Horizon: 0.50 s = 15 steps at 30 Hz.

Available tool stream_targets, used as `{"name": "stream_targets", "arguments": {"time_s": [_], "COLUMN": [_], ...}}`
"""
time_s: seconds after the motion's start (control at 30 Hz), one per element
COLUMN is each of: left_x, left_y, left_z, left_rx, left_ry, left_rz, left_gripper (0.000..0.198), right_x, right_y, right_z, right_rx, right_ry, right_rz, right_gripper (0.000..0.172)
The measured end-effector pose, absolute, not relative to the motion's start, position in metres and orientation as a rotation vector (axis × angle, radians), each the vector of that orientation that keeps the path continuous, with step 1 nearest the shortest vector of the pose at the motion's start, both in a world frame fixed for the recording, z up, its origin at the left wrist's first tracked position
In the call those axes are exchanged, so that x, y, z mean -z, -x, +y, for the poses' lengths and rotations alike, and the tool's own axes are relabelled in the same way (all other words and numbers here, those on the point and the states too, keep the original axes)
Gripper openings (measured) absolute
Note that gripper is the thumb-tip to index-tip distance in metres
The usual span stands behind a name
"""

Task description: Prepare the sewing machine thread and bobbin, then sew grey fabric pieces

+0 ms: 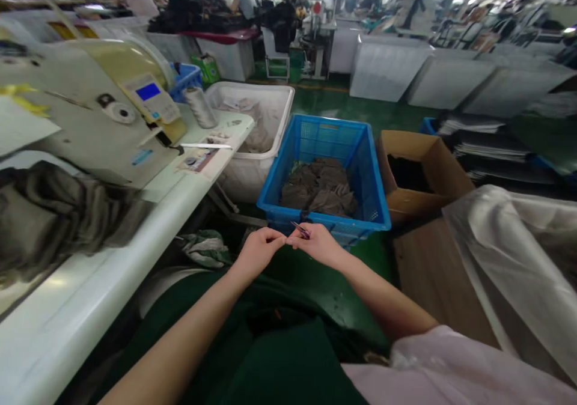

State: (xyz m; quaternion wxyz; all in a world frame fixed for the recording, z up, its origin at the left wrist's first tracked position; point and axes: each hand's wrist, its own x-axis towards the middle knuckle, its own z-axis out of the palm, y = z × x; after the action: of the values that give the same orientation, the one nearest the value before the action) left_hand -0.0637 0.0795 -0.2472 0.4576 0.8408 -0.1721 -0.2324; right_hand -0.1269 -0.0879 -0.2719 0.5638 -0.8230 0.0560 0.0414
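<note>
In front of my body, both hands meet at the fingertips, just this side of the blue crate (381, 194). My left hand (260, 250) is pinched closed, and whatever lies between its fingertips is too small to make out. My right hand (321, 246) is closed around a small pair of thread snips (301, 231), whose pointed end sticks out to the upper left. Its thumb and forefinger touch the left fingertips. Crumpled grey-brown fabric pieces (322, 185) lie inside the crate beyond the hands.
At left, a sewing machine (121, 116) stands on a white table (130, 261) with a fabric stack (54, 219) and a thread cone (201, 107). A white bin (288, 107) and a cardboard box (406, 204) flank the crate. Plastic sheeting (518, 249) hangs at right. People work farther back.
</note>
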Motion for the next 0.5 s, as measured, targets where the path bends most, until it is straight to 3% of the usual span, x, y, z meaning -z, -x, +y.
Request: {"name": "stream_targets", "arguments": {"time_s": [0.27, 0.43, 0.5], "left_x": [0.286, 0.3, 0.303], "left_y": [0.085, 0.082, 0.071], "left_z": [0.036, 0.038, 0.048], "left_rx": [0.889, 0.976, 0.992], "left_ry": [-2.064, -2.08, -2.078], "left_rz": [-0.566, -0.607, -0.565], "left_gripper": [0.028, 0.063, 0.061], "right_x": [0.313, 0.359, 0.362], "right_y": [0.176, 0.266, 0.301], "right_z": [-0.126, -0.154, -0.155], "right_rx": [-0.191, -0.488, -0.485], "right_ry": [2.08, 1.968, 2.001], "right_rz": [0.131, 0.663, 0.793], "right_gripper": [0.017, 0.02, 0.022]}}
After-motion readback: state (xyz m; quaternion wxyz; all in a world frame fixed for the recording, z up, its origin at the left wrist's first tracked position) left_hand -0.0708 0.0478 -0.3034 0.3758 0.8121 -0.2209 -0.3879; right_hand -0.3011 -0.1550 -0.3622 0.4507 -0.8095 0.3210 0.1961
